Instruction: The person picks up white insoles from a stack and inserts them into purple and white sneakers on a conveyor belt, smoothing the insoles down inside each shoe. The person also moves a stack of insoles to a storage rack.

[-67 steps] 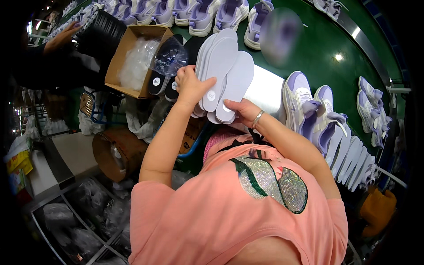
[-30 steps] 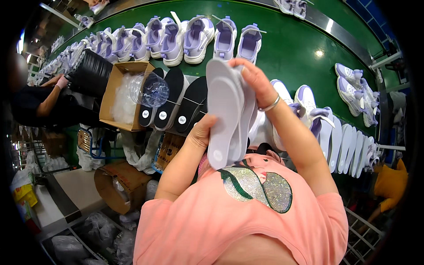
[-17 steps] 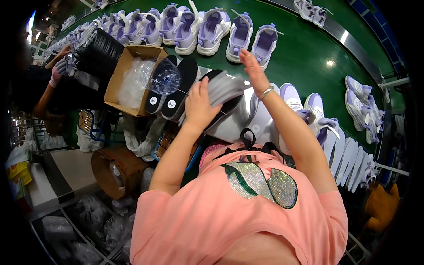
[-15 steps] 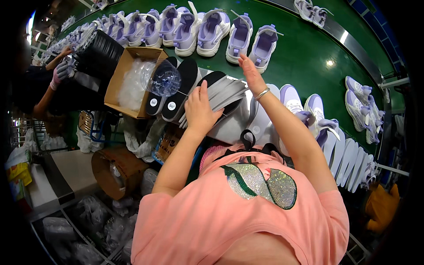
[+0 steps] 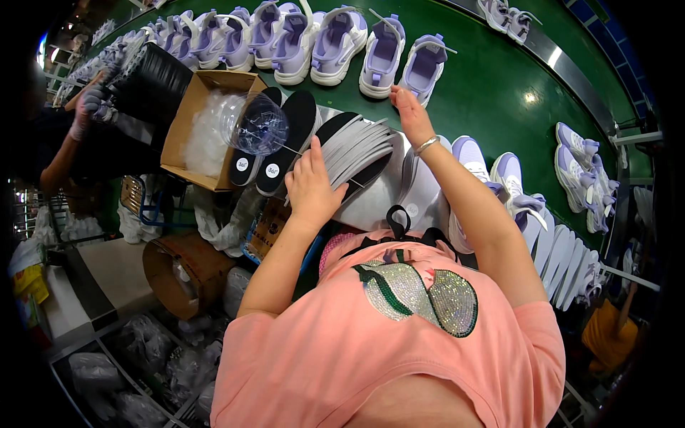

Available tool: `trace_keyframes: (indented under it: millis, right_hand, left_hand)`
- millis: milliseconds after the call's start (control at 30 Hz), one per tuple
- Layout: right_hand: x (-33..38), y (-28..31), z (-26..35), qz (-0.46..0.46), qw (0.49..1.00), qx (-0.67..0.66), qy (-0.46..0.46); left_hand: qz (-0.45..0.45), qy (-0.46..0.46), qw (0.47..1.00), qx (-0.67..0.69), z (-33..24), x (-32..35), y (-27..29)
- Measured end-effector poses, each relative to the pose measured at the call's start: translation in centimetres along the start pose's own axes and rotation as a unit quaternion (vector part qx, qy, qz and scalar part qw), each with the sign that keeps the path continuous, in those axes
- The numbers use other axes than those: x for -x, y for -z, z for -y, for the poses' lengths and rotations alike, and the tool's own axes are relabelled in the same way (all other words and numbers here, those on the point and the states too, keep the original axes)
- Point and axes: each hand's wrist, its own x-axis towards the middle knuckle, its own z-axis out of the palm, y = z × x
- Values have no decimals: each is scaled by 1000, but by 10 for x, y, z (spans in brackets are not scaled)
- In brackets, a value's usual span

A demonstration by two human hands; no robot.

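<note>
While the green conveyor belt (image 5: pixel 492 93) fills most of the view, a long row of lilac sneakers (image 5: pixel 335 43) lines its far edge and more pairs sit toward its right end. Nearer the person, at the belt's near edge, lies a fanned stack of grey-white insoles (image 5: pixel 357 146). The left hand (image 5: pixel 312 187) rests on the near end of that stack, fingers together and pressed flat on it. The right hand (image 5: pixel 407 114) is stretched over the stack's far end, close to two sneakers, fingers extended; whether it grips anything cannot be told.

By the look of it, the insoles are gathered and laid down, but the sneakers nearest the hands appear not yet fitted, so most of the work seems left.

At the belt's left end stands an open cardboard box (image 5: pixel 196 121) with clear wrap, a clear plastic bag (image 5: pixel 257 125) and two black insoles (image 5: pixel 282 143) just beside the stack, crowding the left hand's side. Farther left a co-worker's gloved hand (image 5: pixel 93 107) works apart.
</note>
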Motion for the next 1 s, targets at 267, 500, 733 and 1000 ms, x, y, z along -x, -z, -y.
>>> trace_keyframes:
  millis: [267,500,733,1000]
  right_hand:
    - [20,-19,-7,37,999,13,33]
    - [32,-21,9,104,980,127,115]
    - [113,73,31,-91,975,150,-138]
    - [160,60,-19,-78,918,94,-377]
  left_hand:
    - [4,-3,1000,0,-11,-7,-4]
    - [-53,-15,998,11,-14,-15,-16]
    - [-91,-32,991,94,-21,-15,28]
    - [51,11,998,32,-12,-21,-4]
